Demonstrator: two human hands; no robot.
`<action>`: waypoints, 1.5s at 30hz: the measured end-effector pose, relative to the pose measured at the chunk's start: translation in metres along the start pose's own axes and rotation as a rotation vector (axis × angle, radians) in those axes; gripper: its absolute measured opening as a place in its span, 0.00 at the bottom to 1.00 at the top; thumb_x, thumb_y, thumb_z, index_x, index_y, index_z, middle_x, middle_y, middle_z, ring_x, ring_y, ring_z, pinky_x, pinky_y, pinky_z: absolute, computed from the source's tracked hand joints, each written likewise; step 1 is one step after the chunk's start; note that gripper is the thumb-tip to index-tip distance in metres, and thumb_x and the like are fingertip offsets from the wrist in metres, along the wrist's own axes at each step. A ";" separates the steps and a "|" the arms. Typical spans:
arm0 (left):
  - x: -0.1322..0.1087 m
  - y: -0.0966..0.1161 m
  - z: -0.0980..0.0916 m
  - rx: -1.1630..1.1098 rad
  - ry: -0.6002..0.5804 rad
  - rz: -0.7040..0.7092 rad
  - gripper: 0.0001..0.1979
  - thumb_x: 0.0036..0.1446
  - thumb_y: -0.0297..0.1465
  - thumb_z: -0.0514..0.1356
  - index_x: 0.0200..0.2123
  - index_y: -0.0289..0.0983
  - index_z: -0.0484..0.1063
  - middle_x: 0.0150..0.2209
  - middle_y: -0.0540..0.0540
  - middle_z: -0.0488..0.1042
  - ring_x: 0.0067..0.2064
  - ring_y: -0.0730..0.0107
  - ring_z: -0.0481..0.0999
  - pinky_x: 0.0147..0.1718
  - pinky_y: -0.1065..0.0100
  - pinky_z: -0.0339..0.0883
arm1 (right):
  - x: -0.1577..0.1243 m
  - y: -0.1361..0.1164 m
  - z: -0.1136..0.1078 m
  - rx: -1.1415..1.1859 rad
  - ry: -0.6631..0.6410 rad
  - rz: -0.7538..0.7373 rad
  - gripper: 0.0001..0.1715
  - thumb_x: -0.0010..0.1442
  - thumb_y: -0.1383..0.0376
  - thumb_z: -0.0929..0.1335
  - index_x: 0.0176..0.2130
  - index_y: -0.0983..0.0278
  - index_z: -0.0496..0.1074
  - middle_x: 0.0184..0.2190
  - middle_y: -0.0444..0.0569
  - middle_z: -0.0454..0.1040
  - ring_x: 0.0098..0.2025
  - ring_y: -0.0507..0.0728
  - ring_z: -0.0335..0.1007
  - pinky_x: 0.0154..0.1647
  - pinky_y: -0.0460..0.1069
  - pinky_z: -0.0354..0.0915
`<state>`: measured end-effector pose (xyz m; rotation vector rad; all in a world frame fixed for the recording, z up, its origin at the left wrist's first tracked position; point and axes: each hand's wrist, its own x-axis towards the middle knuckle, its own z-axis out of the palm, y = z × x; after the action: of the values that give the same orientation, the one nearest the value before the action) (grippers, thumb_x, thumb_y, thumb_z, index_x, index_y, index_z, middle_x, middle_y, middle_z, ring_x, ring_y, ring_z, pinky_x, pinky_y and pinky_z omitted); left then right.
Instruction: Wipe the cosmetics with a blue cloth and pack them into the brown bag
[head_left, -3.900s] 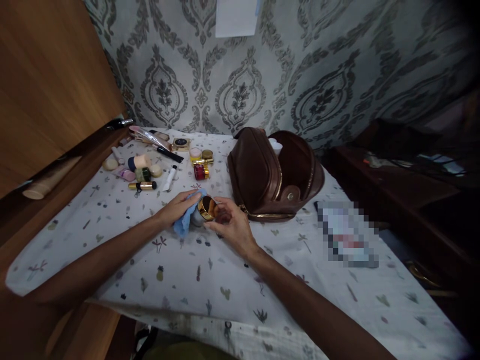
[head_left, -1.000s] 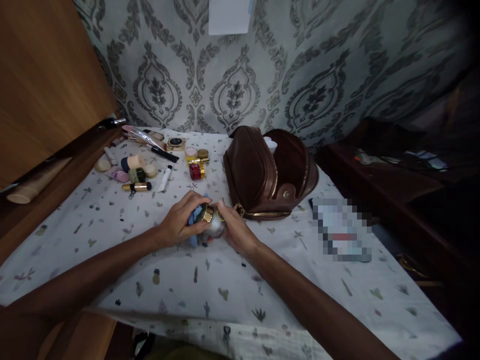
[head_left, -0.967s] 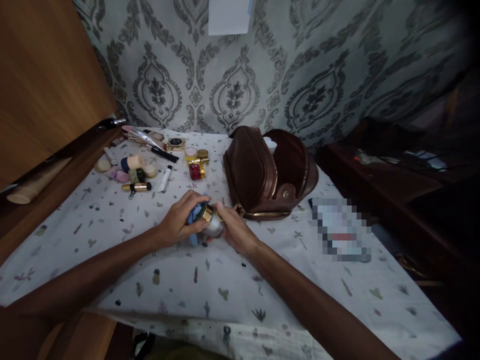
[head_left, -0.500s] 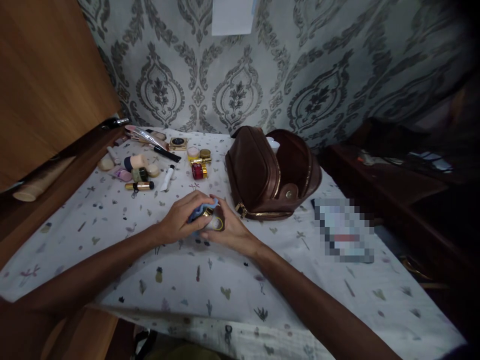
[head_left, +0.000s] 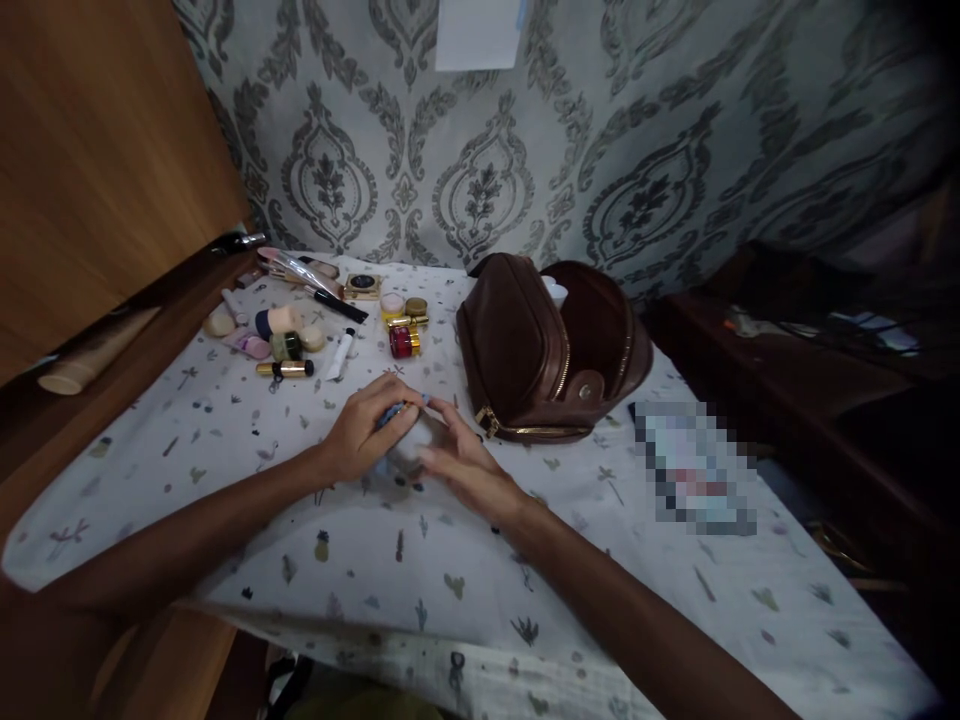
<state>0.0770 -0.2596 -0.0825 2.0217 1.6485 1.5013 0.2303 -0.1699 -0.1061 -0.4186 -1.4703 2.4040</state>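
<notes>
Over the middle of the table, my left hand [head_left: 365,432] is closed on a blue cloth [head_left: 391,412], pressing it against the gold top of a small pale bottle [head_left: 411,448]. My right hand [head_left: 472,463] holds the bottle from the other side, thumb near its base and fingers by its top. The bottle is blurred and partly covered by fingers. Just right of my hands stands a brown cosmetic bag [head_left: 510,330], unzipped, with white items [head_left: 555,291] inside. Beyond my hands lie a red jar with a gold lid [head_left: 403,343] and a white tube [head_left: 341,354].
Several cosmetics lie at the back left, among them a gold-and-black tube [head_left: 285,369], a dark green jar [head_left: 286,346], a black-handled brush [head_left: 339,305] and a compact [head_left: 363,285]. A pixelated flat device [head_left: 694,470] rests at the right. A wooden panel [head_left: 112,130] borders the left.
The bottle has turned in my hands, so its yellow ring no longer shows. My right fingers have shifted around it, and the cloth covers more of the gold top. The view has moved slightly.
</notes>
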 end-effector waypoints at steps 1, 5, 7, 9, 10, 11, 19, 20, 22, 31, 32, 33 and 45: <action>0.001 -0.002 0.001 0.013 0.016 -0.045 0.13 0.69 0.35 0.51 0.40 0.36 0.72 0.36 0.45 0.72 0.40 0.67 0.72 0.41 0.65 0.65 | 0.001 0.001 0.000 -0.064 0.060 -0.042 0.45 0.43 0.59 0.80 0.54 0.55 0.60 0.43 0.43 0.70 0.35 0.51 0.71 0.34 0.46 0.69; 0.000 -0.006 0.002 0.052 0.038 -0.101 0.16 0.70 0.37 0.48 0.39 0.36 0.72 0.36 0.45 0.72 0.38 0.67 0.72 0.39 0.65 0.65 | 0.001 0.002 0.003 -0.160 0.134 -0.096 0.39 0.39 0.62 0.81 0.46 0.58 0.63 0.38 0.42 0.72 0.35 0.51 0.71 0.35 0.46 0.68; -0.001 -0.007 0.002 0.061 0.052 -0.049 0.17 0.70 0.37 0.47 0.40 0.36 0.72 0.36 0.44 0.71 0.39 0.67 0.72 0.40 0.64 0.66 | 0.001 0.000 0.003 -0.091 0.103 -0.050 0.33 0.43 0.57 0.80 0.44 0.59 0.64 0.35 0.42 0.73 0.32 0.52 0.72 0.32 0.46 0.67; -0.002 -0.006 0.002 0.056 0.066 0.023 0.17 0.70 0.37 0.46 0.42 0.36 0.72 0.38 0.43 0.71 0.41 0.66 0.72 0.41 0.63 0.66 | 0.002 -0.002 0.002 0.039 0.016 0.071 0.30 0.48 0.50 0.76 0.43 0.61 0.66 0.31 0.44 0.75 0.29 0.53 0.73 0.29 0.47 0.66; -0.002 -0.005 0.002 0.051 0.071 0.061 0.16 0.70 0.36 0.46 0.42 0.36 0.72 0.39 0.42 0.72 0.42 0.65 0.72 0.42 0.63 0.67 | 0.002 -0.003 0.001 0.105 -0.045 0.148 0.30 0.50 0.46 0.74 0.42 0.63 0.68 0.31 0.46 0.76 0.29 0.54 0.74 0.28 0.47 0.65; -0.002 -0.004 0.002 0.048 0.073 0.092 0.16 0.71 0.36 0.46 0.43 0.36 0.72 0.39 0.42 0.72 0.43 0.65 0.72 0.43 0.62 0.67 | 0.003 -0.003 0.000 0.161 -0.105 0.223 0.31 0.52 0.43 0.72 0.42 0.65 0.70 0.30 0.48 0.77 0.28 0.54 0.74 0.28 0.46 0.64; 0.006 0.005 -0.004 0.056 0.131 0.116 0.12 0.68 0.35 0.53 0.35 0.38 0.74 0.33 0.46 0.77 0.39 0.67 0.74 0.42 0.63 0.67 | -0.001 -0.002 0.000 0.348 -0.134 0.252 0.20 0.50 0.56 0.77 0.39 0.65 0.75 0.32 0.45 0.78 0.35 0.52 0.73 0.34 0.45 0.67; 0.006 0.006 -0.004 0.065 0.145 0.094 0.12 0.68 0.36 0.54 0.35 0.38 0.74 0.32 0.46 0.77 0.38 0.67 0.74 0.41 0.63 0.67 | -0.002 -0.003 0.002 0.346 -0.141 0.227 0.20 0.49 0.58 0.78 0.39 0.65 0.75 0.33 0.45 0.78 0.36 0.52 0.73 0.35 0.46 0.67; 0.006 0.008 -0.004 0.066 0.178 0.028 0.13 0.67 0.38 0.54 0.34 0.38 0.73 0.32 0.47 0.76 0.37 0.66 0.73 0.40 0.64 0.67 | -0.004 -0.006 0.004 0.325 -0.179 0.201 0.23 0.46 0.61 0.79 0.41 0.64 0.75 0.36 0.44 0.78 0.36 0.52 0.72 0.37 0.46 0.67; 0.000 0.003 0.000 -0.015 0.148 -0.080 0.25 0.64 0.51 0.52 0.53 0.38 0.67 0.49 0.40 0.70 0.51 0.58 0.70 0.52 0.56 0.66 | 0.003 -0.005 0.004 0.250 0.037 -0.032 0.33 0.39 0.69 0.80 0.45 0.56 0.71 0.43 0.41 0.76 0.45 0.53 0.72 0.49 0.48 0.67; -0.001 0.001 0.002 0.011 0.101 -0.058 0.30 0.60 0.53 0.57 0.56 0.38 0.65 0.52 0.39 0.68 0.54 0.55 0.69 0.54 0.55 0.65 | 0.004 -0.004 0.003 0.249 0.083 -0.055 0.33 0.40 0.68 0.80 0.45 0.56 0.70 0.43 0.41 0.76 0.45 0.54 0.72 0.50 0.49 0.67; -0.002 -0.001 0.004 0.045 0.063 -0.049 0.35 0.55 0.54 0.61 0.58 0.38 0.63 0.54 0.38 0.66 0.56 0.53 0.68 0.55 0.53 0.64 | 0.004 -0.003 0.002 0.250 0.115 -0.067 0.33 0.40 0.67 0.80 0.45 0.56 0.70 0.43 0.42 0.76 0.46 0.54 0.72 0.50 0.49 0.67; 0.004 -0.006 -0.006 0.101 -0.022 0.093 0.23 0.59 0.36 0.63 0.57 0.39 0.68 0.51 0.39 0.72 0.53 0.59 0.73 0.52 0.56 0.70 | 0.007 -0.010 -0.007 0.196 0.147 -0.097 0.19 0.48 0.56 0.79 0.38 0.59 0.75 0.38 0.41 0.75 0.37 0.50 0.69 0.37 0.44 0.66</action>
<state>0.0680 -0.2569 -0.0808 2.1879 1.6763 1.4461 0.2274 -0.1575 -0.1008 -0.4560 -1.1541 2.3573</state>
